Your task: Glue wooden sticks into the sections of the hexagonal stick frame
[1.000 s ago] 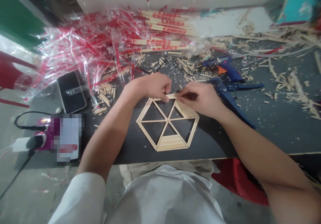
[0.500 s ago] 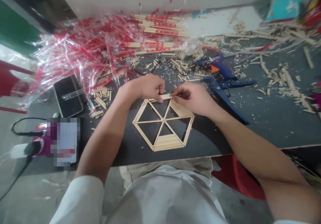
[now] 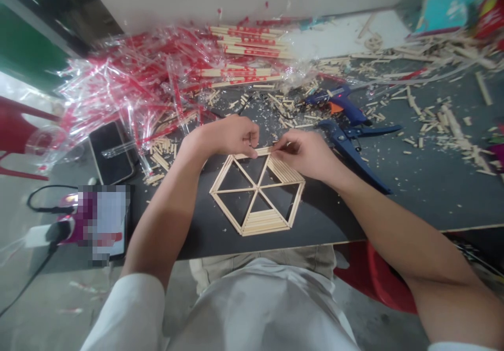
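A flat hexagonal frame of pale wooden sticks (image 3: 256, 188) lies on the dark table, its spokes meeting in the middle. Rows of sticks fill the wedge nearest me and the upper right one. At the far side, my left hand (image 3: 232, 136) has its fingers curled, with the thumb against a short wooden stick (image 3: 263, 152) along that edge. My right hand (image 3: 301, 151) pinches at the stick's right end, by the far right corner. The fingers partly hide both ends of the stick.
Beyond my right hand are a blue glue gun (image 3: 342, 103) and blue cutters (image 3: 354, 149). Red and clear wrappers (image 3: 129, 83) heap up at the back left, beside wrapped chopsticks (image 3: 252, 44). Two phones, one a dark phone (image 3: 111, 151), lie left. Stick offcuts (image 3: 444, 123) litter the right.
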A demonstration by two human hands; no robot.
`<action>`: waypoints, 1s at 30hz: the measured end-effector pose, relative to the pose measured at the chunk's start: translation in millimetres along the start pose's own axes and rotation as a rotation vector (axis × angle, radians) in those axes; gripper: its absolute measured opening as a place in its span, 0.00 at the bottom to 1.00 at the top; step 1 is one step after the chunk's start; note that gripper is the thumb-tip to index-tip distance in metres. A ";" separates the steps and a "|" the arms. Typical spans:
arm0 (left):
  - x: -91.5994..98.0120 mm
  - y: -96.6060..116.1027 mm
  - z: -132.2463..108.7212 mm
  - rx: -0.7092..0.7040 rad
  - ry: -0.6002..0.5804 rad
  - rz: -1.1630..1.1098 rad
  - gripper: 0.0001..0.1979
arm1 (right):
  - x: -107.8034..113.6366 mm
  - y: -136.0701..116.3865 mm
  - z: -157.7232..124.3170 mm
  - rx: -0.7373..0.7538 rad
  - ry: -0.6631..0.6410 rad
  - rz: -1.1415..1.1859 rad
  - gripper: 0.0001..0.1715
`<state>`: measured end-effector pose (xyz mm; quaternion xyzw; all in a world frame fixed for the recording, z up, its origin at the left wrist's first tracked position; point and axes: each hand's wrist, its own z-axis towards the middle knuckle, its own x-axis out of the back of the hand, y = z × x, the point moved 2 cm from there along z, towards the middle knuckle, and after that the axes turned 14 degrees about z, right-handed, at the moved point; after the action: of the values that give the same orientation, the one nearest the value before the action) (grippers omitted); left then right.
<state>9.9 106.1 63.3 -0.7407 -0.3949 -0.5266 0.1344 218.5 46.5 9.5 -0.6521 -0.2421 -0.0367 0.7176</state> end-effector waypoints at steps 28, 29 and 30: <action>-54.6 15.1 -55.0 0.416 0.772 0.040 0.08 | -1.2 -6.7 -5.7 0.061 0.034 -0.006 0.05; -55.8 13.5 -53.9 0.385 0.757 0.039 0.09 | -1.3 -7.1 -6.1 0.067 0.038 -0.005 0.05; -56.9 12.0 -53.1 0.363 0.749 0.038 0.09 | -1.3 -7.4 -6.3 0.072 0.041 -0.006 0.05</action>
<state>-24.8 40.3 37.3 -0.4693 -0.3912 -0.6791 0.4068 216.5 39.1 15.7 -0.6242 -0.2304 -0.0436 0.7452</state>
